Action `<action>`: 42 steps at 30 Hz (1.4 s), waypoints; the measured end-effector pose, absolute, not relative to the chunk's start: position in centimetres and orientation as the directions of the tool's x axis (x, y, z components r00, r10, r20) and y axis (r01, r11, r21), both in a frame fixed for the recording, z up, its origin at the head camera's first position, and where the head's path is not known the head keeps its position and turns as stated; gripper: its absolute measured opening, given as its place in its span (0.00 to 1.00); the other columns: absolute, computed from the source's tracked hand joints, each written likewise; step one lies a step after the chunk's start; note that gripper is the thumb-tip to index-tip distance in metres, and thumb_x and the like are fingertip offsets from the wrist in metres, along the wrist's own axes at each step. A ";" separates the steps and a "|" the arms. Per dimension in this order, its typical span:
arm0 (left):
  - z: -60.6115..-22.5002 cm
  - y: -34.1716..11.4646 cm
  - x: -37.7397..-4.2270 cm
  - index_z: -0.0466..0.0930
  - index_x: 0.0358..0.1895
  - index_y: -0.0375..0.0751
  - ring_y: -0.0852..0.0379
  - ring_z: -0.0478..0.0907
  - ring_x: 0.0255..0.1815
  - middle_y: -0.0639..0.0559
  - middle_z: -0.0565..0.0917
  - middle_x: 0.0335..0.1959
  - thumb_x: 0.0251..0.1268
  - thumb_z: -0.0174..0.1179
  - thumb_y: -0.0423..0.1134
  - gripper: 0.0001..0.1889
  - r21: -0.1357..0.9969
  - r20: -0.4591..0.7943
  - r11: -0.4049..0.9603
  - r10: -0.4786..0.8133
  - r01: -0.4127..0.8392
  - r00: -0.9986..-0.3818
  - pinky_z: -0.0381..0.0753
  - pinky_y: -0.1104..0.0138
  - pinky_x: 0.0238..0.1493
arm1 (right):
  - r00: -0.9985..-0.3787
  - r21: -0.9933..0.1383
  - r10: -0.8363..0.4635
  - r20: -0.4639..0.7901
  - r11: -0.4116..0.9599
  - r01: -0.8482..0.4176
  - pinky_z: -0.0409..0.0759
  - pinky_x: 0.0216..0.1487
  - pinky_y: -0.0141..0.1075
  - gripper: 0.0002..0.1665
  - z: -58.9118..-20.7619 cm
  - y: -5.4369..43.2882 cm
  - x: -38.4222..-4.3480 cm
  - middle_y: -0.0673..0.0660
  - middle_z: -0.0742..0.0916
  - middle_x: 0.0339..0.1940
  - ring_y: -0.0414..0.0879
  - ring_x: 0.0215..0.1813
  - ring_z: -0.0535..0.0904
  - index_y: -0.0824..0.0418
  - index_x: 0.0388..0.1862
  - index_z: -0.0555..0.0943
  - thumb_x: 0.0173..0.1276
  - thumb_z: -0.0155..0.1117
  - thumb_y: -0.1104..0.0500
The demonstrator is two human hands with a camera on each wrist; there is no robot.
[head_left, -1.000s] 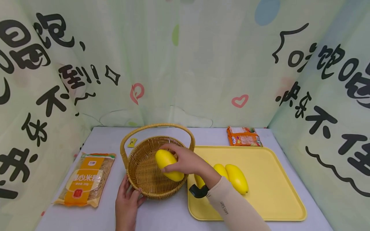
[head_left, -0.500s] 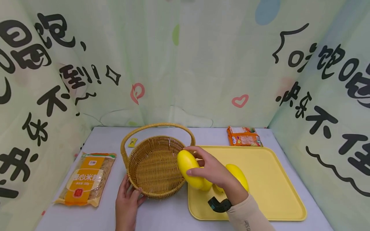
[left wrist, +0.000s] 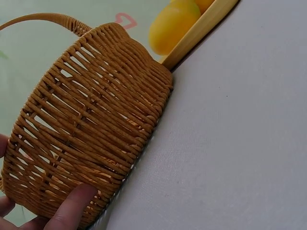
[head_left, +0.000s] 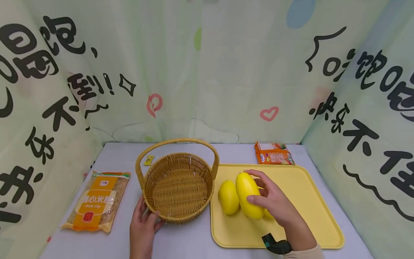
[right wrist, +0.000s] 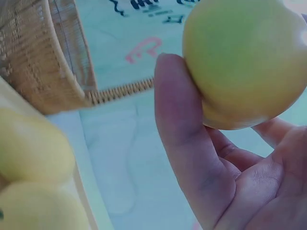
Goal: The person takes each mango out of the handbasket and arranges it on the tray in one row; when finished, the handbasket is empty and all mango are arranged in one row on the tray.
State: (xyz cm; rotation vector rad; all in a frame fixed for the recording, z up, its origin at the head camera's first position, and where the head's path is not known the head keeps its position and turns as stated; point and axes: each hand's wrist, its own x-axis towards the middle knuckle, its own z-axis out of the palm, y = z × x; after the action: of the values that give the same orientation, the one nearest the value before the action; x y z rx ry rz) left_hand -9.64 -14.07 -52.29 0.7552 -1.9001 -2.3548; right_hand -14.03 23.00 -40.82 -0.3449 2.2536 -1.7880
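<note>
In the head view my right hand (head_left: 275, 201) holds a yellow mango (head_left: 248, 196) above the tray, thumb on its near side and fingers behind. The right wrist view shows this mango (right wrist: 244, 62) with a greenish tinge. Another mango (head_left: 229, 198) lies on the yellow tray (head_left: 310, 216), just left of the held one. A further mango (head_left: 267, 214) is mostly hidden behind the held mango and hand. My left hand (head_left: 143, 226) holds the near-left side of a round wicker basket (head_left: 179, 190), its thumb (left wrist: 74, 206) against the woven wall. The basket's inside is bare.
A bag of orange-labelled dry food (head_left: 97, 201) lies left of the basket. Behind the basket is a small yellow packet (head_left: 148, 160). An orange snack packet (head_left: 274, 153) sits beyond the tray. The basket's tall handle (head_left: 176, 141) arches over its far side. Printed curtains enclose the table.
My right hand has carried the mango from over the basket rightward to above the tray. The left hand and basket have stayed in place.
</note>
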 end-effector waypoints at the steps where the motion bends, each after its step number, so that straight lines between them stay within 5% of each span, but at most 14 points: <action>1: -52.3 -14.1 -9.6 0.38 0.89 0.60 0.41 0.62 0.81 0.45 0.50 0.88 0.78 0.54 0.33 0.45 0.925 -0.353 -0.257 -0.314 -0.279 -0.882 0.91 0.59 0.55 | -0.947 -0.974 -0.317 -0.046 0.225 -0.028 0.91 0.47 0.43 0.40 -40.8 23.4 -13.8 0.68 0.79 0.61 0.56 0.51 0.85 0.57 0.79 0.65 0.70 0.67 0.62; 14: -52.4 -14.0 -9.8 0.40 0.89 0.61 0.40 0.63 0.81 0.45 0.51 0.88 0.78 0.54 0.33 0.45 0.927 -0.359 -0.238 -0.336 -0.290 -0.871 0.91 0.57 0.55 | -0.986 -0.967 -0.150 -0.072 0.252 0.032 0.90 0.46 0.37 0.36 -42.0 29.8 -12.1 0.44 0.84 0.56 0.44 0.49 0.85 0.49 0.82 0.64 0.79 0.60 0.62; 22: -52.3 -14.0 -9.8 0.39 0.89 0.60 0.40 0.63 0.81 0.44 0.50 0.88 0.78 0.54 0.33 0.45 0.928 -0.355 -0.242 -0.331 -0.285 -0.874 0.91 0.58 0.55 | -0.988 -0.863 0.032 -0.150 0.483 0.147 0.89 0.44 0.35 0.45 -41.7 33.0 -12.2 0.71 0.75 0.70 0.48 0.51 0.83 0.53 0.87 0.56 0.78 0.65 0.50; 29: -52.5 -14.0 -9.9 0.40 0.89 0.61 0.40 0.63 0.81 0.44 0.51 0.88 0.78 0.54 0.32 0.45 0.924 -0.364 -0.246 -0.338 -0.292 -0.868 0.91 0.59 0.54 | -0.980 -0.744 0.104 -0.170 0.638 0.197 0.84 0.40 0.33 0.52 -41.9 34.7 -13.3 0.74 0.72 0.72 0.53 0.50 0.79 0.54 0.88 0.54 0.75 0.67 0.40; 35: -52.4 -14.0 -10.0 0.39 0.89 0.62 0.41 0.63 0.81 0.45 0.50 0.88 0.78 0.53 0.32 0.45 0.921 -0.372 -0.249 -0.340 -0.299 -0.864 0.91 0.60 0.55 | -0.977 -0.589 0.110 -0.183 0.783 0.199 0.82 0.39 0.42 0.57 -43.4 35.2 -15.2 0.76 0.73 0.72 0.63 0.54 0.76 0.55 0.87 0.55 0.72 0.65 0.31; 38: -52.4 -14.0 -9.9 0.39 0.89 0.62 0.41 0.63 0.81 0.45 0.50 0.88 0.79 0.53 0.32 0.45 0.921 -0.372 -0.250 -0.336 -0.299 -0.866 0.91 0.60 0.55 | -0.975 -0.516 0.094 -0.203 0.836 0.189 0.85 0.52 0.57 0.59 -44.4 35.3 -16.0 0.79 0.71 0.75 0.71 0.62 0.73 0.60 0.87 0.55 0.72 0.63 0.29; 42: -52.4 -14.0 -9.9 0.39 0.89 0.61 0.40 0.63 0.81 0.44 0.50 0.88 0.78 0.53 0.32 0.45 0.922 -0.372 -0.245 -0.336 -0.301 -0.866 0.91 0.59 0.54 | -0.969 -0.457 0.068 -0.236 0.872 0.173 0.73 0.68 0.73 0.60 -45.8 35.4 -16.8 0.80 0.67 0.78 0.77 0.70 0.68 0.64 0.87 0.54 0.73 0.60 0.28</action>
State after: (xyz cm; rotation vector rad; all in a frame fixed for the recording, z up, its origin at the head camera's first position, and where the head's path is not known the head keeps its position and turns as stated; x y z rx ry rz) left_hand -9.86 -13.95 -52.36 0.8078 -1.9153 -2.3240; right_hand -16.75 35.43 -45.84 0.1845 2.8319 -0.7209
